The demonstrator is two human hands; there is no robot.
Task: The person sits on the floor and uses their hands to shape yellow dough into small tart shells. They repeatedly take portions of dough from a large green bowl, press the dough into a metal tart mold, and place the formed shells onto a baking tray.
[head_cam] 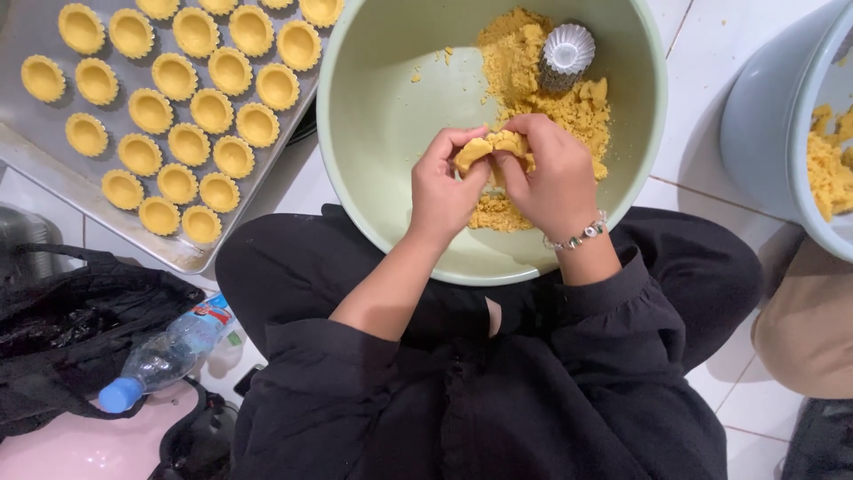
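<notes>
Your left hand (442, 185) and right hand (553, 176) meet over the green bowl (373, 133), both curled tight around one dough piece (490, 147); fingertips pinch its upper edge, thumbs press in from the near side. Dough piece sits between the two hands, above the bowl's near wall. Loose dough crumbs (533, 80) lie heaped on the bowl's far right side, with a fluted metal mould (567, 55) resting on them. Tray (27, 169) at upper left carries rows of filled tart shells (191, 111). Plastic bottle (164, 356) lies at lower left. Second bowl (773, 133) with dough at right edge.
</notes>
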